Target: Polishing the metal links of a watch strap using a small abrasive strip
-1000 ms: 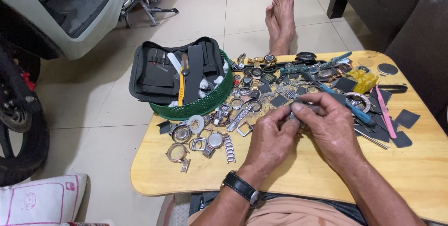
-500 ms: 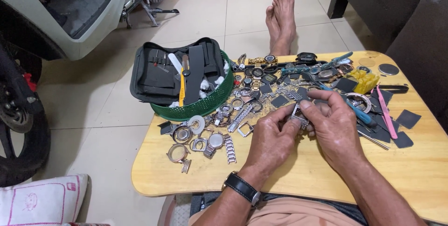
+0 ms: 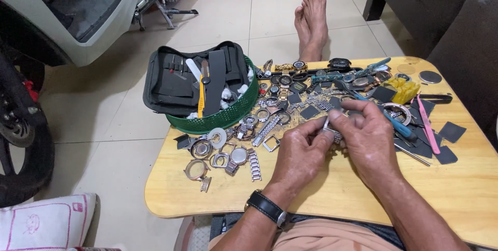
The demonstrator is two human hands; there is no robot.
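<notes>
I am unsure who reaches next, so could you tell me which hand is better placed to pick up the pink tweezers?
Probably the right hand: it lies closer to the pink tweezers at the table's right side. The left hand sits farther away; both pinch a small metal watch part.

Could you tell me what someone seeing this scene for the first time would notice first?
Probably the two hands at the table's middle: the left hand and right hand pinch a small metal watch part between their fingertips. Around them, the low wooden table is strewn with watch cases and bracelet links, and a green basket at its far left corner holds an open black tool case.
</notes>
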